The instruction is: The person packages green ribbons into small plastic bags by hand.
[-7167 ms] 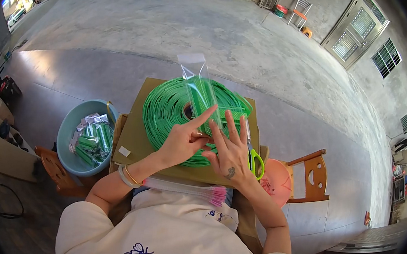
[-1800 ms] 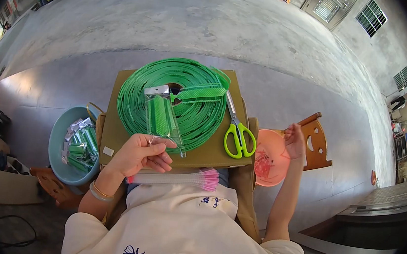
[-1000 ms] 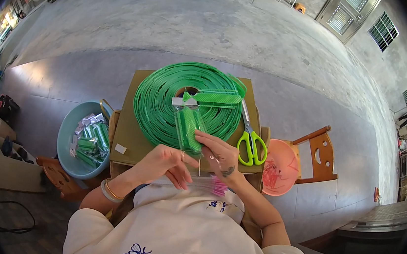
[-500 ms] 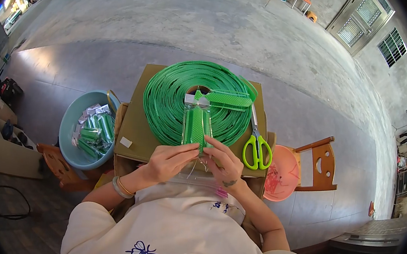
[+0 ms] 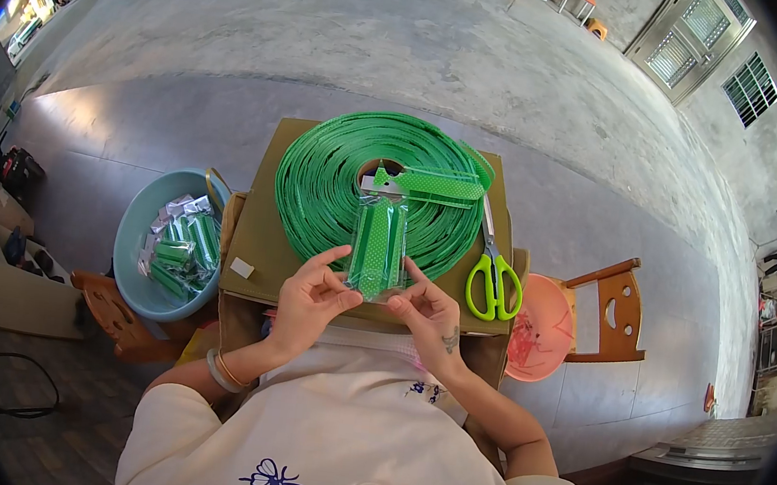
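Note:
A clear packet (image 5: 377, 251) with green dotted strips inside lies over the near side of a large green coil (image 5: 318, 188). My left hand (image 5: 314, 298) touches the packet's lower left corner with thumb and fingers. At the lower right corner, my right hand (image 5: 426, 315) pinches the packet's edge. A loose green dotted strip (image 5: 442, 187) stretches across the coil above the packet. Green-handled scissors (image 5: 495, 287) rest on the box to the right of the coil.
The coil sits on a cardboard box (image 5: 264, 206) with a small white piece (image 5: 241, 268). A blue basin (image 5: 129, 263) of similar packets is at left. To the right are a pink basin (image 5: 546, 321) and a wooden chair (image 5: 620, 314).
My hands have spread apart from the packet's bottom middle to its lower corners, and the packet's lower part now shows more.

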The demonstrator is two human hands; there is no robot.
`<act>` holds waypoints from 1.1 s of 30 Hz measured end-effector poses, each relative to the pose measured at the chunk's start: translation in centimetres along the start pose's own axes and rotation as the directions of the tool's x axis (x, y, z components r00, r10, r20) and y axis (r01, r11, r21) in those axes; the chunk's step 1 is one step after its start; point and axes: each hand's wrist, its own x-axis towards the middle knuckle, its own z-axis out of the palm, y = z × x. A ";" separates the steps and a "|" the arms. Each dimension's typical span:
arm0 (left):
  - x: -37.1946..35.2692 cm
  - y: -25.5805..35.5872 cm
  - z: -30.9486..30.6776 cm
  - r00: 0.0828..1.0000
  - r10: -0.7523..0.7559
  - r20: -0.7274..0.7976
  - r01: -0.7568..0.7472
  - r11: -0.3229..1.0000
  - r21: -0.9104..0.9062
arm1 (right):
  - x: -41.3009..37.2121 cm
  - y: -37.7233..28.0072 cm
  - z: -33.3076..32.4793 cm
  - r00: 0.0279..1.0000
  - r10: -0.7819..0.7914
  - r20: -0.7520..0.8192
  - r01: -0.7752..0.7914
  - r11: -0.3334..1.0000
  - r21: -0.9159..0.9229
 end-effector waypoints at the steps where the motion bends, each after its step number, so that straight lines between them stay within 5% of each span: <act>1: 0.0 -0.4 -0.1 1.000 -0.008 -0.030 0.007 1.000 -0.011 | 0.0 -0.1 0.1 0.999 0.053 -0.005 -0.053 0.998 0.034; 4: 0.1 -0.3 -0.6 0.932 -0.351 0.091 0.362 0.905 -0.222 | -0.2 -1.0 0.8 0.982 0.184 -0.039 -0.174 0.967 0.186; 7: 0.4 1.1 -0.3 0.826 -0.545 0.140 0.553 0.741 -0.381 | -0.1 -1.4 0.8 0.968 0.247 -0.035 -0.236 0.953 0.188; 33: 0.2 0.3 0.4 0.816 -0.574 0.069 0.553 0.739 -0.384 | -0.2 -0.5 1.1 0.949 0.294 -0.112 -0.260 0.934 0.246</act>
